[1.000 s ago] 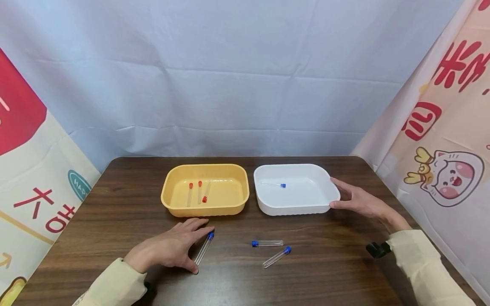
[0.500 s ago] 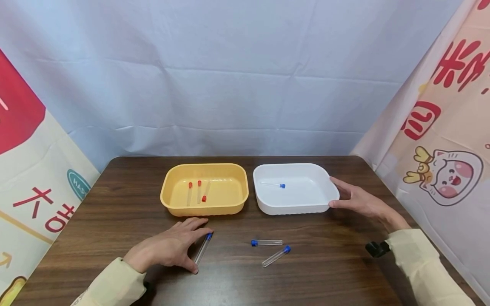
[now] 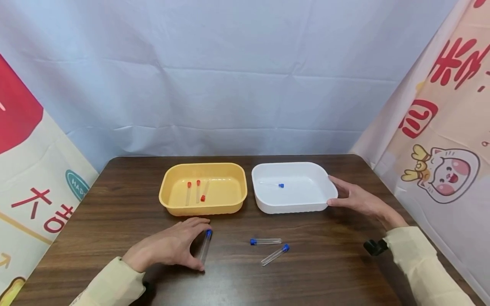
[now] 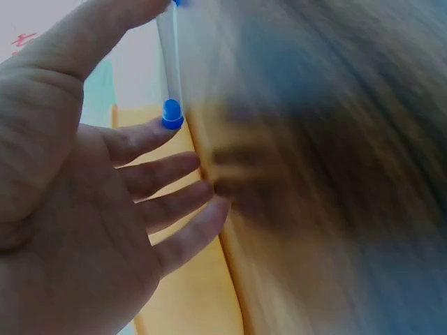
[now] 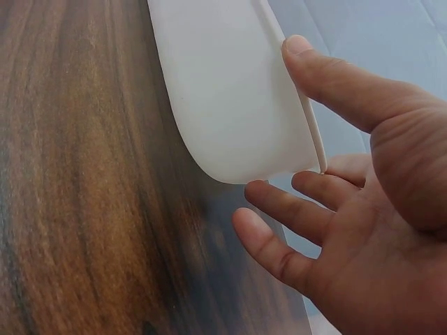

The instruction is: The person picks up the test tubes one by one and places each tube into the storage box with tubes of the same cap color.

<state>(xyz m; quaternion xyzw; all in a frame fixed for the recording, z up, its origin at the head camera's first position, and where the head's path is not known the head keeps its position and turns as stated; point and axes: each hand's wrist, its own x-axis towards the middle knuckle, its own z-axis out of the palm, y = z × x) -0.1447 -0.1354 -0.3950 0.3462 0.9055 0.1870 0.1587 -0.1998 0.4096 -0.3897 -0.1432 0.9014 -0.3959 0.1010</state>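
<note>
My left hand pinches a clear blue-capped test tube end to end. Its thumb is at the bare end and its index fingertip at the blue cap; the other fingers are spread. At the right, my right hand touches the end of a white basin, thumb against the rim, fingers along the end wall and fairly straight. Part of the index finger is hidden behind the rim. Inside that basin lies one blue-capped tube. Two more blue-capped tubes lie on the table between the hands.
A yellow basin stands left of the white one, holding three red-capped tubes. Both basins sit toward the back of the dark wooden table. Pale cloth hangs behind, with printed cloth at both sides.
The tube at my left hand has turned slightly more upright in the head view, and the left thumb has shifted a little right. My right hand stays at the white basin.
</note>
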